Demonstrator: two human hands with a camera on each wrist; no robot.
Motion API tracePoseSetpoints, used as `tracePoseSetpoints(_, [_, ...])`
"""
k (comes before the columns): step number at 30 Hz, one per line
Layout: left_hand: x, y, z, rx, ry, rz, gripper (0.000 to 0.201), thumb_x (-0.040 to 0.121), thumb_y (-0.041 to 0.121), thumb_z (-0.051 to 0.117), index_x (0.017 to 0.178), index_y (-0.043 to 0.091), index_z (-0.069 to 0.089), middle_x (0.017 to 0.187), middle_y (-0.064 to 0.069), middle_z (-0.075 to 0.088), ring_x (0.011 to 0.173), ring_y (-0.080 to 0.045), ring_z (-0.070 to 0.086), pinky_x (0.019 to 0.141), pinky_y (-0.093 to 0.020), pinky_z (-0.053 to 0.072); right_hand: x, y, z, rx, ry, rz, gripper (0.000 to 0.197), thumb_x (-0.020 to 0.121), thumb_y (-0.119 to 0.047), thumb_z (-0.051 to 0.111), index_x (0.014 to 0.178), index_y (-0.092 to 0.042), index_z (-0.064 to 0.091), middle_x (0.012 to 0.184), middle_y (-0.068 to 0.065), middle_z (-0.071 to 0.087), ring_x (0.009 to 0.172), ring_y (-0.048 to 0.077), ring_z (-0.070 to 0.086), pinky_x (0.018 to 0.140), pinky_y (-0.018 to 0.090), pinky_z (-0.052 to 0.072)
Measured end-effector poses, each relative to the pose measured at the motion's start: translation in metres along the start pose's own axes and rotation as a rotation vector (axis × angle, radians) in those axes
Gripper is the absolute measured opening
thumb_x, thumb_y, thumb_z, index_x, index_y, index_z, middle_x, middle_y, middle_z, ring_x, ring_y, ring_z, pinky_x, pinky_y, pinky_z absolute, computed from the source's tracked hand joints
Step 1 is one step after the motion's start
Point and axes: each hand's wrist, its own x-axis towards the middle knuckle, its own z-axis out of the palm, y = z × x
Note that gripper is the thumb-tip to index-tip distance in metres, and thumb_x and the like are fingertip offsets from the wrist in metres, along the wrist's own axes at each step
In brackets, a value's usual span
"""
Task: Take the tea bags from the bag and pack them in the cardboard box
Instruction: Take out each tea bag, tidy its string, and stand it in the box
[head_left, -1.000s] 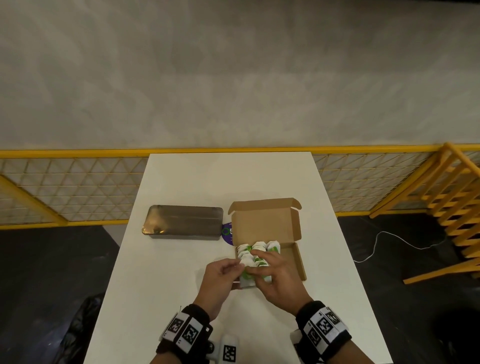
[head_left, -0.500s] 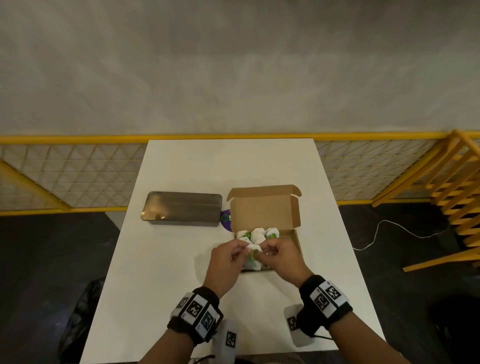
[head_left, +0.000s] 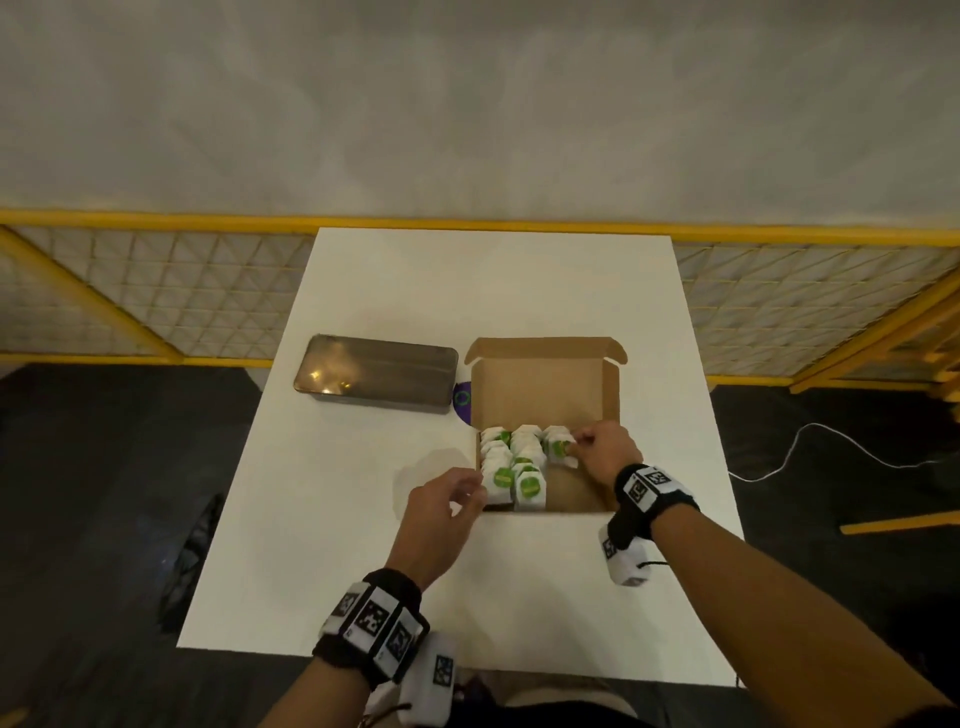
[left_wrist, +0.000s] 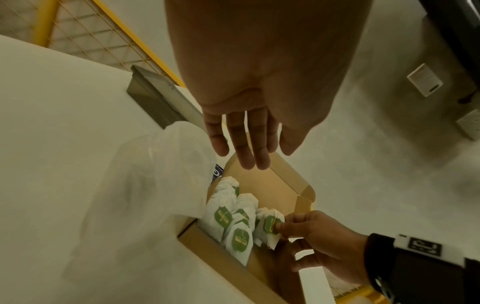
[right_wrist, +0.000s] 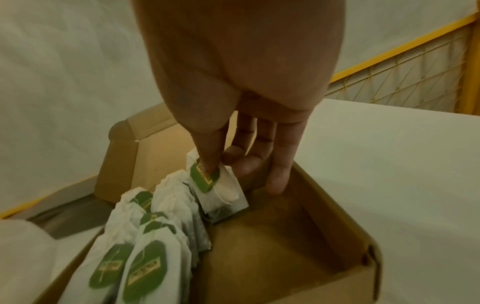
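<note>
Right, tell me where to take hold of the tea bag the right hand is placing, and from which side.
Pinch the tea bag at its top edge by the green tag, coming from above as the right hand does. It stands upright in the cardboard box against the neighbouring row, so only its top and box-free right side are open to fingers.

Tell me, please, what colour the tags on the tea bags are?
Green with yellowish markings, on white tea bags; clearest in the right wrist view.

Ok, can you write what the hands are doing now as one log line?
stage: packing | right hand: pinches tea bag in cardboard box | left hand: open, beside box | plastic bag: left of box
</note>
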Motion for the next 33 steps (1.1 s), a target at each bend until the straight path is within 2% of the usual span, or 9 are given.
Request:
tracePoseSetpoints(3, [-0.006, -0.001, -0.003, 0.007, 0.024, -0.039, 0.012, 0.093, 0.025, 0.061, 0.104, 0.025, 0.065, 0.092, 0.019, 0.064, 0.086, 0.005, 0.059, 0.068, -0.005, 0.043, 0.006, -0.007, 0.005, -0.122, -0.014, 0.000, 0.017, 0.087, -0.037, 0.063, 0.095, -0.025, 0.072, 0.102, 0.006, 0.071, 0.096, 0.031, 0.066, 0.081, 0.034, 0.052])
tracePoseSetpoints(8, [-0.011, -0.010, -0.005, 0.006, 0.058, -0.078, 0.014, 0.092, 0.025, 0.063, 0.105, 0.023, 0.067, 0.093, 0.013, 0.066, 0.085, 0.005, 0.059, 0.070, -0.007, 0.043, 0.012, -0.010, 0.014, -0.236, 0.074, 0.025, 0.013, 0.088, -0.029, 0.057, 0.080, -0.022, 0.066, 0.095, 0.007, 0.070, 0.088, 0.030, 0.066, 0.072, 0.032, 0.051])
tracePoseSetpoints(14, [-0.006, -0.020, -0.006, 0.080, 0.101, -0.147, 0.010, 0.091, 0.024, 0.064, 0.101, 0.023, 0.066, 0.089, 0.011, 0.067, 0.079, -0.002, 0.060, 0.067, -0.008, 0.042, 0.011, -0.002, 0.020, -0.060, 0.105, 0.083, 0.016, 0.084, -0.033, 0.062, 0.086, -0.019, 0.070, 0.092, 0.010, 0.069, 0.083, 0.032, 0.064, 0.073, 0.035, 0.054])
tracePoseSetpoints(16, [-0.001, -0.027, -0.007, 0.112, 0.164, -0.181, 0.008, 0.090, 0.022, 0.063, 0.098, 0.020, 0.065, 0.087, 0.007, 0.066, 0.079, -0.008, 0.059, 0.071, -0.016, 0.046, 0.007, 0.000, 0.018, 0.028, 0.136, 0.097, 0.011, 0.085, -0.030, 0.065, 0.089, -0.022, 0.071, 0.096, 0.010, 0.070, 0.086, 0.031, 0.064, 0.075, 0.034, 0.052])
tracePoseSetpoints(19, [0.009, -0.038, -0.010, 0.250, 0.295, -0.248, 0.012, 0.087, 0.022, 0.066, 0.098, 0.018, 0.063, 0.098, 0.002, 0.054, 0.091, -0.014, 0.050, 0.080, -0.025, 0.043, -0.007, -0.004, 0.013, 0.116, 0.214, 0.106, 0.011, 0.086, -0.027, 0.067, 0.095, -0.023, 0.071, 0.098, 0.009, 0.071, 0.089, 0.030, 0.064, 0.075, 0.033, 0.050])
tracePoseSetpoints(25, [0.022, -0.054, -0.025, 0.408, 0.491, -0.311, 0.025, 0.075, 0.014, 0.074, 0.096, 0.018, 0.061, 0.113, -0.008, 0.043, 0.099, -0.028, 0.042, 0.080, -0.040, 0.046, -0.057, -0.062, 0.035, 0.186, 0.218, -0.223, 0.010, 0.090, -0.024, 0.063, 0.098, -0.024, 0.069, 0.084, -0.009, 0.066, 0.068, 0.005, 0.058, 0.058, 0.012, 0.039])
tracePoseSetpoints(28, [0.025, -0.065, -0.038, 0.409, 0.537, -0.404, 0.030, 0.078, 0.022, 0.072, 0.105, 0.019, 0.059, 0.134, -0.014, 0.036, 0.114, -0.036, 0.038, 0.087, -0.049, 0.043, -0.070, -0.092, 0.065, 0.242, 0.123, -0.377, 0.011, 0.089, -0.021, 0.063, 0.097, -0.024, 0.070, 0.090, -0.012, 0.068, 0.067, 0.000, 0.057, 0.067, 0.011, 0.041])
tracePoseSetpoints(30, [0.028, -0.071, -0.046, 0.372, 0.481, -0.428, 0.030, 0.085, 0.027, 0.068, 0.112, 0.020, 0.057, 0.143, -0.014, 0.030, 0.121, -0.036, 0.039, 0.092, -0.051, 0.042, -0.072, -0.109, 0.083, 0.215, 0.108, -0.471, 0.016, 0.088, -0.019, 0.061, 0.099, -0.023, 0.070, 0.100, -0.013, 0.069, 0.075, -0.001, 0.054, 0.075, 0.016, 0.043])
tracePoseSetpoints(33, [0.034, -0.082, -0.052, 0.290, 0.346, -0.305, 0.038, 0.091, 0.031, 0.062, 0.126, 0.023, 0.049, 0.150, -0.010, 0.025, 0.122, -0.032, 0.047, 0.096, -0.051, 0.046, -0.065, -0.130, 0.101, 0.186, 0.020, -0.521, 0.029, 0.089, -0.016, 0.056, 0.116, -0.024, 0.066, 0.122, -0.010, 0.065, 0.094, 0.002, 0.057, 0.092, 0.026, 0.047])
